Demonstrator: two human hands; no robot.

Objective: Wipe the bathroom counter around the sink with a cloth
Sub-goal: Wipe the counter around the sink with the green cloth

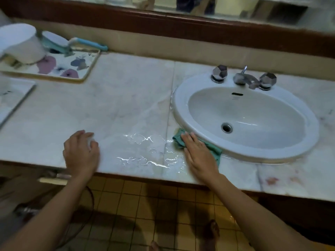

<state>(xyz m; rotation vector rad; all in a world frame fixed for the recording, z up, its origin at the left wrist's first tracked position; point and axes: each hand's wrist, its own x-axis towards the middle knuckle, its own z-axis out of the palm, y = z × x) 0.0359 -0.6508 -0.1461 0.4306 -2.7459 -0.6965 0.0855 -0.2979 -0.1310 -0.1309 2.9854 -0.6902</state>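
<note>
Head view: right hand (198, 156), fingers flat and together, presses green cloth (178, 140) against sink (181, 98) rim on counter (126, 98); left hand (81, 153) curled, contents unclear; best sweep puddle (148, 153) with overlapping strokes.

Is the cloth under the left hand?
No, the green cloth lies under the right hand, against the sink rim.

Yellow tiled floor (163, 205), mirror (199, 6) above brown-trimmed beige wall (163, 42); dim light.

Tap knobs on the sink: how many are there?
2. One knob stands left of the spout, the other knob right of it, both on the sink rim. None seems hidden.
</note>
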